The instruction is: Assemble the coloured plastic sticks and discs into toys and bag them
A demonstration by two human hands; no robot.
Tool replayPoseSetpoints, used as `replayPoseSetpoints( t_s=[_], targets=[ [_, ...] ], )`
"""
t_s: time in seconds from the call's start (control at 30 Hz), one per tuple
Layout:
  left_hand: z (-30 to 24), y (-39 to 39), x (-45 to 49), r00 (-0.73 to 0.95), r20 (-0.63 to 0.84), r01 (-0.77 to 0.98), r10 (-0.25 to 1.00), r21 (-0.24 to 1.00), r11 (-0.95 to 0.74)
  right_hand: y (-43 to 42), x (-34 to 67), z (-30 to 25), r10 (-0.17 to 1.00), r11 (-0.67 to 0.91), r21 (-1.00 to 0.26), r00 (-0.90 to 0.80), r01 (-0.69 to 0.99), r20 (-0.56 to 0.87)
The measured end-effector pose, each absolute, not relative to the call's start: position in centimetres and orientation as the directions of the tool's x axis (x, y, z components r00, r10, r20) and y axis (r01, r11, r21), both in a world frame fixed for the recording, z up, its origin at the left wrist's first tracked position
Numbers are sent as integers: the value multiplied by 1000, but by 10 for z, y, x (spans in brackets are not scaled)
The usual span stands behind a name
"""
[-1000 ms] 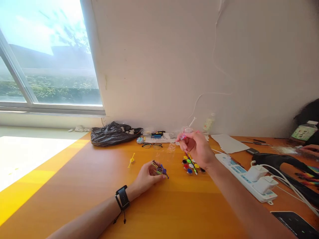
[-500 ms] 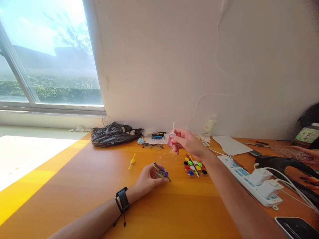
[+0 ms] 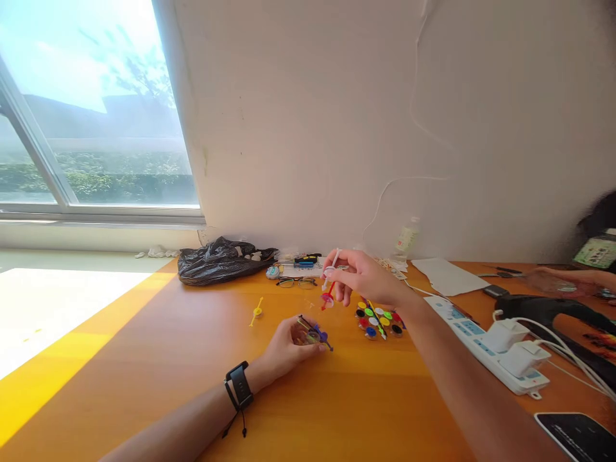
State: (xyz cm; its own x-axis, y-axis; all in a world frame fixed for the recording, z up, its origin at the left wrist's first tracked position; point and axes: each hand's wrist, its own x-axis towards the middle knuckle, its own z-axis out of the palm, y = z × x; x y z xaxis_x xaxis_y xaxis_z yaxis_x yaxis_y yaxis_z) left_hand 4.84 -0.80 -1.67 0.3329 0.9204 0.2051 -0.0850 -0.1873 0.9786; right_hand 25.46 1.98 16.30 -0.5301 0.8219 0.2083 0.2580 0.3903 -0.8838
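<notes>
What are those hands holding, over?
Left hand: holding blue piece, among others. Right hand: raised, holding white piece, red piece. Colorful pile close to right hand.

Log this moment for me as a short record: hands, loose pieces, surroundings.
Left hand: the left hand curls around a cluster with a blue piece; grip firmness unclear
Right hand: the right hand holds a white piece and a red piece
Near right wrist: multicoloured pile
Lying apart: yellow piece
Behind: black bag, glasses
Right side: power strip, another person's hand
</notes>
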Motion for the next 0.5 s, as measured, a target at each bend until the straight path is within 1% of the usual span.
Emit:
replayPoseSetpoints(
  t_s=[0.17,0.27,0.4,0.5],
  targets=[
    [-18,-7,49,388,230,-150,893,971,-185,17,257,165,823,438,-845,-514,306,241],
    [-16,-8,49,383,228,-172,895,970,-173,13,256,170,805,471,-840,-520,269,285],
    [-9,-11,49,370,216,-180,904,971,-158,5,258,179,785,549,-816,-447,182,429],
    [-6,-13,49,371,213,-176,904,972,-156,1,258,182,778,564,-809,-434,163,455]
  ],
)
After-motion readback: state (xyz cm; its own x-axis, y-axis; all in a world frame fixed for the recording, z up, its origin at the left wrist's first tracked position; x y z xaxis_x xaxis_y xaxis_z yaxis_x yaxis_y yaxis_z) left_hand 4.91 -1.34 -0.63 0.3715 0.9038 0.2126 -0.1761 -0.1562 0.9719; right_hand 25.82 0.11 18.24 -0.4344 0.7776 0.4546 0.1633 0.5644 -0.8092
